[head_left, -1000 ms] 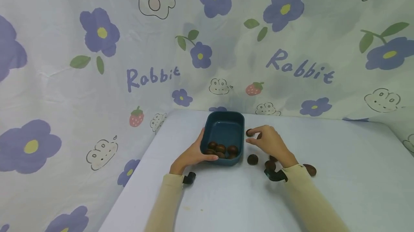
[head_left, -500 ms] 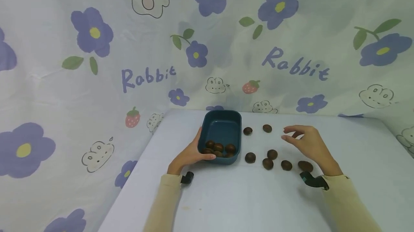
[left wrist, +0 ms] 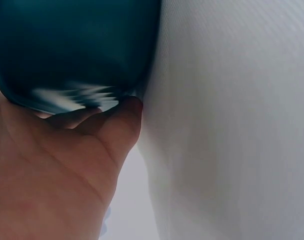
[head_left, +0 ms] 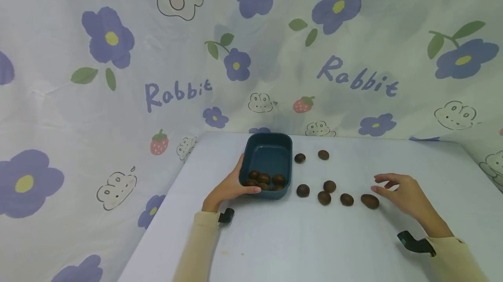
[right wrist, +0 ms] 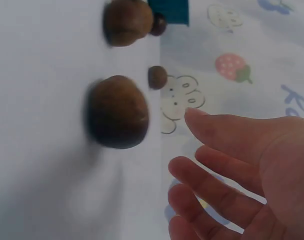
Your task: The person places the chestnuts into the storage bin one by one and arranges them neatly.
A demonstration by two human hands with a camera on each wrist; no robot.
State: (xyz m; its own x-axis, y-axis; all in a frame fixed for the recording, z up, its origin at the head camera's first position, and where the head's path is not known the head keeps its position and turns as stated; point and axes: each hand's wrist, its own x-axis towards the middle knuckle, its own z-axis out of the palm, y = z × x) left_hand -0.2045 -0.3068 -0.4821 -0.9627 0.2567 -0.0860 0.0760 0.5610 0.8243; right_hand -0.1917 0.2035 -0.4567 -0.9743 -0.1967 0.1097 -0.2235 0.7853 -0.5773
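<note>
My left hand [head_left: 229, 188] grips a dark blue box [head_left: 289, 159] at its near left corner, thumb along the near side and fingers on the left wall. Several brown, chestnut-like balls [head_left: 278, 180] lie gathered in the near end of the box. The left wrist view shows the hand [left wrist: 57, 155] against the blue wall. My right hand [head_left: 408, 197] hovers over the table with loosely bent fingers and holds nothing. Closest to it is the rightmost brown ball [head_left: 370, 201], slightly oblong. In the right wrist view a large brown ball [right wrist: 118, 112] lies apart from the fingertips.
Several more brown balls lie loose to the right of the box, some in a near row [head_left: 324, 197] and two farther back [head_left: 323, 155]. A white cloth [head_left: 298, 247] covers the table. Behind stands a curtain [head_left: 275, 63] with flowers and rabbits.
My right hand has moved from beside the box, past the loose balls, to the right and nearer, uncovering the balls it hid. The left hand keeps its grip on the box.
</note>
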